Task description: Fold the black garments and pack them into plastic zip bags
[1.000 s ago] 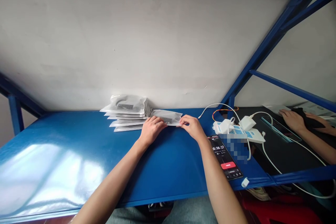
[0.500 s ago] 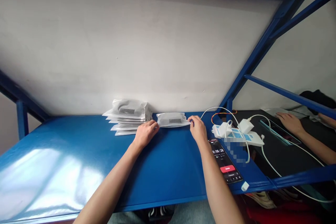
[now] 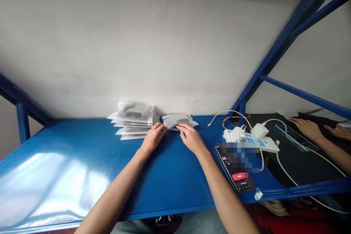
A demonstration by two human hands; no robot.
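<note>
Blue desk, right hand at pouch

On the desk, a stack of pouches was placed left of a separate pouch; farther right, a power strip was set behind a phone.

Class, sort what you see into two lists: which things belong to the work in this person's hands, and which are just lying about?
Likely in the work:
- frosted bag at the right hand
- stack of bags by the left hand

Apparently lying about:
- phone with red button
- power strip
- charger block
</note>
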